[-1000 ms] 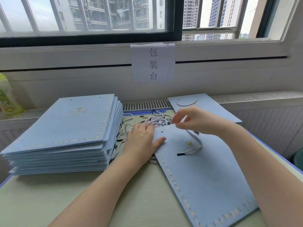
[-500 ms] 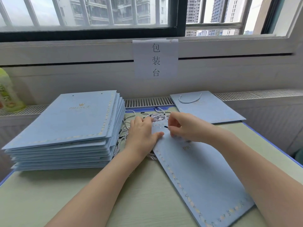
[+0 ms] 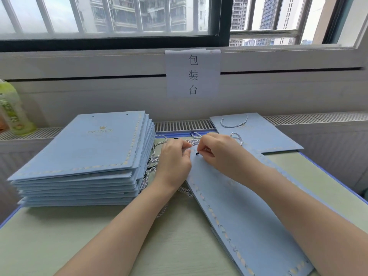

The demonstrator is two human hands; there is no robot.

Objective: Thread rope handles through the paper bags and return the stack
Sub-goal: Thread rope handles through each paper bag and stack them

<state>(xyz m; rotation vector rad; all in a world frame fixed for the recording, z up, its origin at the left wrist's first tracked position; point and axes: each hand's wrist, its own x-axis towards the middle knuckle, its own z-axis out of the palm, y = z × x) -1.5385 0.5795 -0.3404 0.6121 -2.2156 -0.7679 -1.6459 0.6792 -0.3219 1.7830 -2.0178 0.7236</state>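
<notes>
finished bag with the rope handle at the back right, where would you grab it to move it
Take the finished bag by its near edge, which overhangs the blue table border, coming from the front right. It lies flat, so fingers can slip under there. The rope handle lies slack against the face and would likely swing the bag.

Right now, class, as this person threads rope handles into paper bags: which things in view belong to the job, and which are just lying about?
Belong to the job:
- bag being threaded
- rope, black tip pinched by right hand
- left hand, holding the bag's top edge
- stack of bags
- loose ropes
- finished bag

Just lying about:
- green bottle
- paper sign
</notes>
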